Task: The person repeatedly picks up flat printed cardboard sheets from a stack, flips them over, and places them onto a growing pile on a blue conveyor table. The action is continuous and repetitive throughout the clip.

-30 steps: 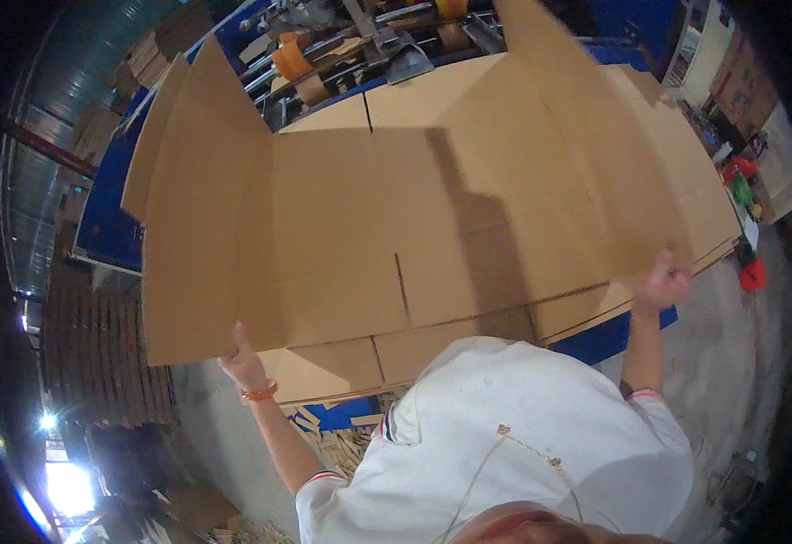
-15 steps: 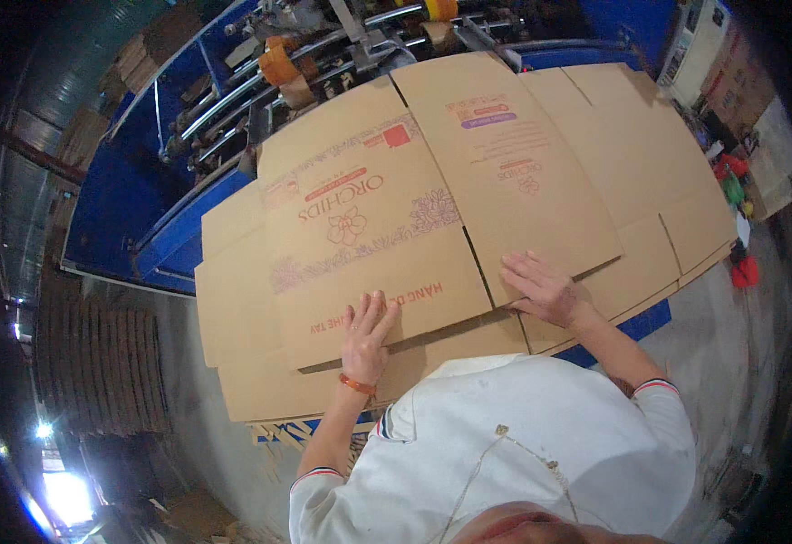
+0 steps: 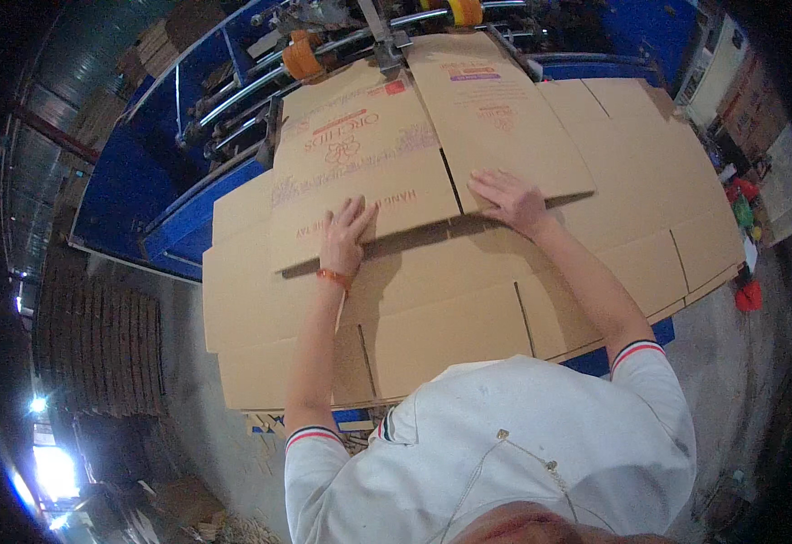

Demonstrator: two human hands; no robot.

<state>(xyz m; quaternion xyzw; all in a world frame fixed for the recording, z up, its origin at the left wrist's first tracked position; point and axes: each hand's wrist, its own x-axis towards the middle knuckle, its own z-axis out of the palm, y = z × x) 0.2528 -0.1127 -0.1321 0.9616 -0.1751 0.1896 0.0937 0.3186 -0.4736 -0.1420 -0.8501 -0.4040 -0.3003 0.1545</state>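
A printed brown cardboard box blank (image 3: 351,177) with red and purple print lies flat, its far end under the machine's metal parts. My left hand (image 3: 345,238) rests on its near edge at the left, fingers spread over the top, an orange band round the wrist. To the right of the dark slot, my right hand (image 3: 512,201) lies with fingers stretched out over the same edge. A shadow runs below this edge. Under it, wider plain cardboard blanks (image 3: 441,313) reach toward my body.
Ahead stands a blue machine (image 3: 111,195) with steel shafts and orange rollers (image 3: 302,56). Stacked cardboard (image 3: 101,344) rises from the floor at the left. Red and green items (image 3: 742,204) are at the far right, near a pale cabinet (image 3: 709,54).
Both hands have moved forward, away from my body, and the printed blank has slid with them farther under the machine. More of the plain cardboard beneath now shows.
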